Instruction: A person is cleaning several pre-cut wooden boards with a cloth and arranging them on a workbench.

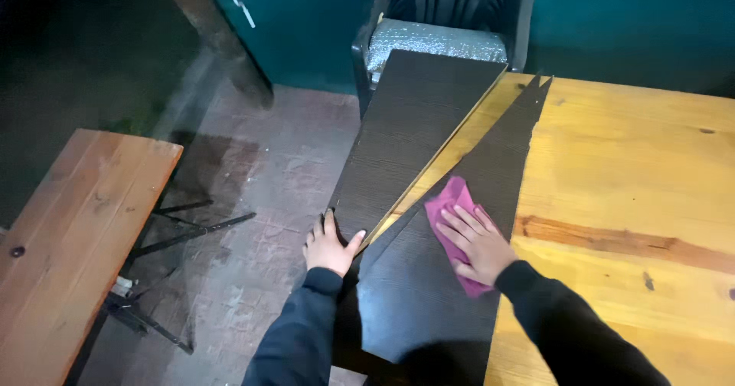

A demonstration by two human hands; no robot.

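Here, at 3 o'clock: wooden table, yellow, knotted, with a reddish streak running across at mid-height, filling the right half of view. At 9 o'clock, well apart from the table: reddish-brown wooden bench on dark folding metal legs, standing on a worn tiled floor. At 12 o'clock, behind the table's far edge: dark plastic chair with a silvery grey cushion on its seat. Centre of view: two dark wood-grain panels. Lower panel lying flat on the table's left edge, wide at 6 o'clock, tapering to a jagged point toward 1 o'clock. Upper panel tilted, pale core visible along its right edge, near corner at 7 o'clock, far end over the chair seat at 12 o'clock, right edge resting against or just above the lower panel; exact contact not discernible. Between the two panels, a narrow wedge of bare yellow table surface. Left hand, in a dark sleeve, at 7 o'clock of centre: fingers wrapped over the near corner of the upper panel, thumb spread to the right along its edge, clamped on that corner. Right hand, also dark-sleeved, at 5 o'clock of centre: palm down, fingers extended and slightly spread, pressed flat on a pink cloth. Cloth crumpled, lying on the lower panel near its middle, protruding past the fingertips toward 11 o'clock and under the wrist toward 5 o'clock.
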